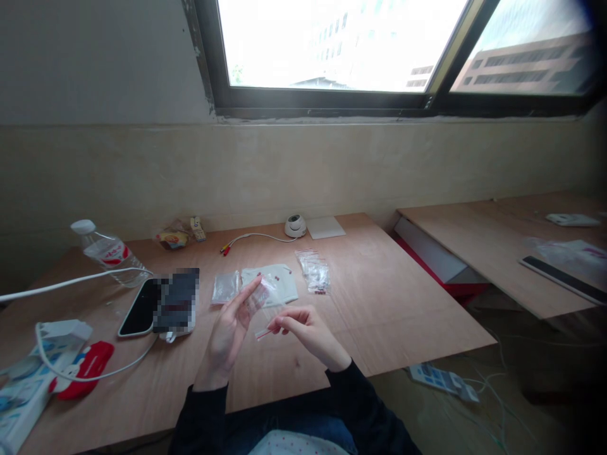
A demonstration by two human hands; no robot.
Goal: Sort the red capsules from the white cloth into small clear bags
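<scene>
My left hand (227, 335) is raised over the wooden table (379, 303), fingers pinching a small clear zip bag (262, 302) with a red strip at its mouth. My right hand (306, 332) grips the same bag's lower edge from the right. Just beyond my hands lie a white sheet (279, 281) with tiny red bits on it, another small clear bag (225, 286) to its left, and a pile of clear bags (313, 273) to its right.
A phone (142, 306) lies at left, next to a blurred patch. Further left are a water bottle (111, 253), a white cable (71, 281), a white box (28, 379) and a red object (85, 373). A small white dome camera (295, 225) and white pad (325, 227) sit at the back. A second table (497, 253) stands right.
</scene>
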